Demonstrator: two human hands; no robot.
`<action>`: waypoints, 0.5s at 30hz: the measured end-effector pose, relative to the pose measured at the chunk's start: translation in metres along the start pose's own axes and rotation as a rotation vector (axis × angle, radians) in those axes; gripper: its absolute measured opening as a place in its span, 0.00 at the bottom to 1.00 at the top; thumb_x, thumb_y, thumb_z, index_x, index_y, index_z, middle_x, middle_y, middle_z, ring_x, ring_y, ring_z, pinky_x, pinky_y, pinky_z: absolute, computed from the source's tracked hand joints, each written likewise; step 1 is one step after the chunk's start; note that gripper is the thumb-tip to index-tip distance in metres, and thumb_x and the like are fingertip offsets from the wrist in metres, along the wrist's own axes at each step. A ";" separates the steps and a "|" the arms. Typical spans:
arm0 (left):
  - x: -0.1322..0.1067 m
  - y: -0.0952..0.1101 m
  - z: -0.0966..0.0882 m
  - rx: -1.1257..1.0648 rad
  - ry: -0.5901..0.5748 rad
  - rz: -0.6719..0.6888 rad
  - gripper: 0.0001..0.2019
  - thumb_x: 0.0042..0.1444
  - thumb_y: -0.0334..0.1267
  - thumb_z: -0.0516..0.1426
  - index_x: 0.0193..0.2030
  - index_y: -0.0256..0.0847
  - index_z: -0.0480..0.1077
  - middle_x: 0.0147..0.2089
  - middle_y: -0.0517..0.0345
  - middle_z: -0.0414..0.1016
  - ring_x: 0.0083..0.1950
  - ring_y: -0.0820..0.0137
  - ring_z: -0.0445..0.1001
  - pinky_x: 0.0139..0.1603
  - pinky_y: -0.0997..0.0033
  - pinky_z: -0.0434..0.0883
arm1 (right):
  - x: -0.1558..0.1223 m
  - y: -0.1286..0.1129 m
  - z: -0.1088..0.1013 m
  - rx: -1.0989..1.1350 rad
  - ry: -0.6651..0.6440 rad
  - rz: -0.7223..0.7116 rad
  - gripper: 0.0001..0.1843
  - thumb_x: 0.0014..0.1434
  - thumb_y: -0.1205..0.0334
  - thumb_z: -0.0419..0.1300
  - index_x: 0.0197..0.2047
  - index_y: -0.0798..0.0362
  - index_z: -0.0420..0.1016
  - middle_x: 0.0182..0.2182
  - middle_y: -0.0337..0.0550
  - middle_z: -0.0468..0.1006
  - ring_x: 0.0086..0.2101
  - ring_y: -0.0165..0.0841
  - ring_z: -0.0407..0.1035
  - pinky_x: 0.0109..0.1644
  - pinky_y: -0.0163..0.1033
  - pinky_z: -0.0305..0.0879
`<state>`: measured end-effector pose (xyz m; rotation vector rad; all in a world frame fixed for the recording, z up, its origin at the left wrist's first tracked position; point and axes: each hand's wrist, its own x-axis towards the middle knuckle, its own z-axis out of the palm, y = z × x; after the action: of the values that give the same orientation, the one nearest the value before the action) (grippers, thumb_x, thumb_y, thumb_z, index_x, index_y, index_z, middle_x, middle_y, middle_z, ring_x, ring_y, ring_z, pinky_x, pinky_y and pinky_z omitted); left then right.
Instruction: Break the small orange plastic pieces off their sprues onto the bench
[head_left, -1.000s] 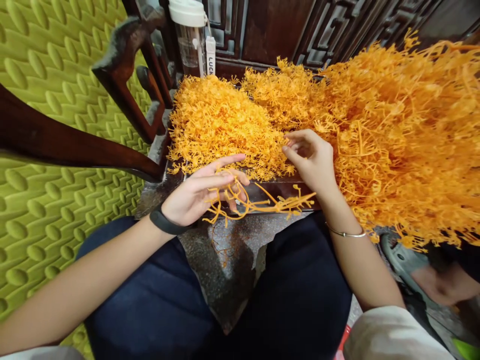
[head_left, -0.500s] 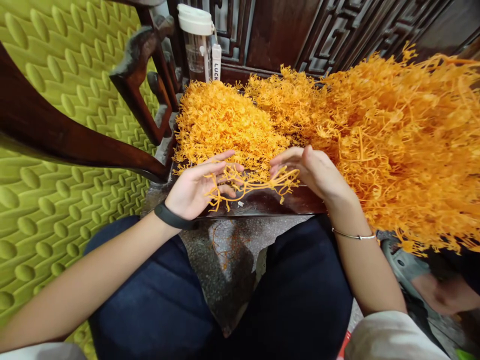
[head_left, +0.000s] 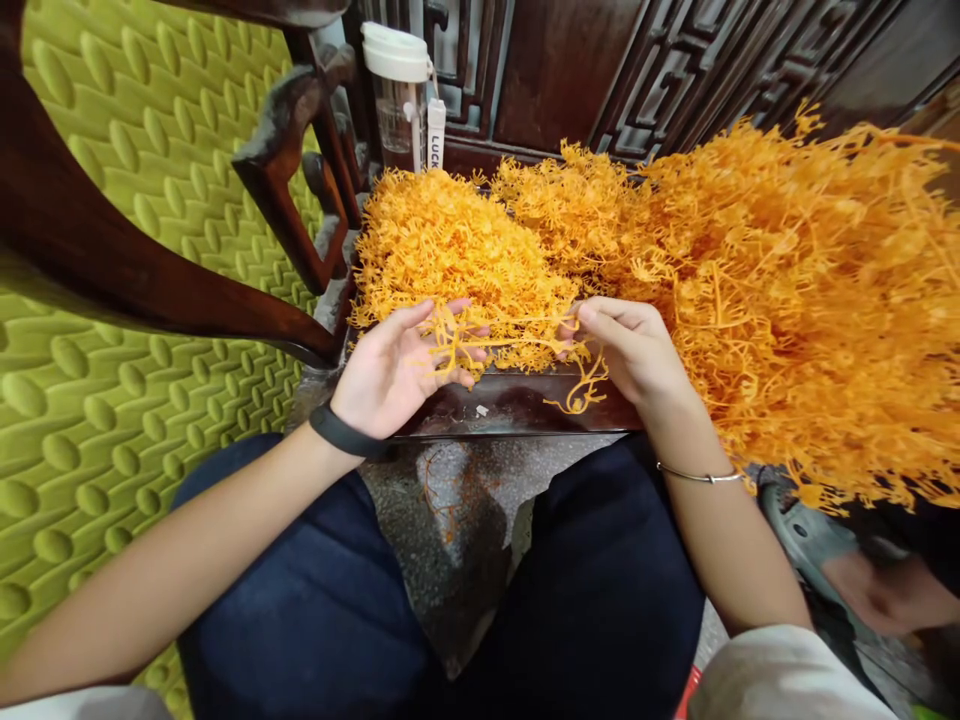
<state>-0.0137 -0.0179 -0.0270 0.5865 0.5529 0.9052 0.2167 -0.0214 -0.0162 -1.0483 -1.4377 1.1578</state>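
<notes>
across the loosely spread left grip [head_left: 390, 365] lie orange strands [head_left: 517, 342], pinched by the right grip [head_left: 637, 345].

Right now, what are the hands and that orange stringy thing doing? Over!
Left hand: open, palm up, orange sprig across fingers. Right hand: pinching sprig. Sprig: spans both hands. Orange heap: close beyond.

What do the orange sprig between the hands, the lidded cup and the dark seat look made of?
Orange sprig: likely flexible molded plastic, low sheen; thin, bendy, uniformly colored.
Cup: clear, smooth body, plastic or glass, can't tell; lid opaque off-white, probably plastic.
Seat: probably wood, dark glossy varnish; light reflects off its front edge.
</notes>
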 end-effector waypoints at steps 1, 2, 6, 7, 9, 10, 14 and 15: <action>0.000 0.000 0.000 0.008 -0.017 0.001 0.22 0.59 0.40 0.45 0.57 0.31 0.61 0.40 0.46 0.75 0.33 0.67 0.76 0.28 0.73 0.72 | 0.000 0.000 0.001 0.015 0.015 0.017 0.13 0.48 0.52 0.65 0.24 0.53 0.75 0.22 0.38 0.74 0.23 0.27 0.69 0.32 0.35 0.68; 0.000 0.000 -0.001 0.012 -0.030 0.002 0.22 0.59 0.41 0.46 0.57 0.31 0.61 0.40 0.46 0.75 0.33 0.67 0.76 0.28 0.72 0.72 | 0.001 0.000 0.001 0.030 0.026 0.033 0.13 0.48 0.52 0.65 0.24 0.53 0.75 0.22 0.38 0.74 0.23 0.27 0.69 0.31 0.35 0.68; 0.000 0.000 -0.002 0.005 -0.044 -0.003 0.21 0.58 0.42 0.48 0.54 0.32 0.63 0.36 0.49 0.74 0.32 0.67 0.75 0.26 0.72 0.72 | 0.003 0.004 0.002 0.028 0.083 0.100 0.14 0.50 0.52 0.63 0.24 0.54 0.73 0.22 0.38 0.73 0.22 0.27 0.68 0.29 0.34 0.67; 0.000 0.000 -0.002 0.003 -0.044 -0.007 0.20 0.58 0.41 0.48 0.54 0.32 0.64 0.36 0.49 0.74 0.32 0.67 0.75 0.25 0.72 0.71 | 0.004 0.005 0.002 0.009 0.102 0.110 0.14 0.51 0.52 0.62 0.24 0.54 0.73 0.22 0.39 0.73 0.21 0.26 0.68 0.29 0.34 0.67; 0.000 0.000 -0.002 0.007 -0.043 -0.013 0.20 0.58 0.41 0.48 0.53 0.32 0.64 0.37 0.48 0.74 0.32 0.67 0.75 0.25 0.72 0.71 | 0.005 0.007 0.002 -0.031 0.134 0.111 0.15 0.52 0.51 0.61 0.24 0.54 0.72 0.22 0.39 0.73 0.21 0.26 0.67 0.28 0.34 0.67; 0.000 0.000 -0.002 0.009 -0.044 -0.015 0.20 0.58 0.41 0.48 0.53 0.32 0.64 0.37 0.48 0.74 0.32 0.67 0.74 0.24 0.72 0.71 | 0.006 0.008 0.002 -0.045 0.144 0.106 0.15 0.52 0.51 0.60 0.24 0.54 0.72 0.22 0.39 0.73 0.21 0.26 0.67 0.28 0.34 0.67; -0.001 -0.001 -0.002 0.013 -0.055 -0.023 0.20 0.58 0.40 0.48 0.52 0.32 0.65 0.38 0.48 0.74 0.30 0.68 0.73 0.23 0.72 0.71 | 0.007 0.008 0.003 -0.031 0.184 0.105 0.16 0.52 0.51 0.61 0.22 0.54 0.71 0.21 0.38 0.72 0.20 0.25 0.66 0.27 0.33 0.66; -0.001 -0.001 -0.001 0.014 -0.057 -0.024 0.19 0.58 0.40 0.47 0.52 0.32 0.66 0.36 0.49 0.74 0.29 0.69 0.73 0.23 0.72 0.71 | 0.007 0.008 0.003 -0.018 0.196 0.113 0.16 0.51 0.51 0.61 0.22 0.54 0.71 0.21 0.38 0.71 0.19 0.25 0.66 0.26 0.33 0.66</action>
<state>-0.0146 -0.0189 -0.0285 0.6150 0.5145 0.8597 0.2132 -0.0137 -0.0230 -1.2338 -1.2506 1.0905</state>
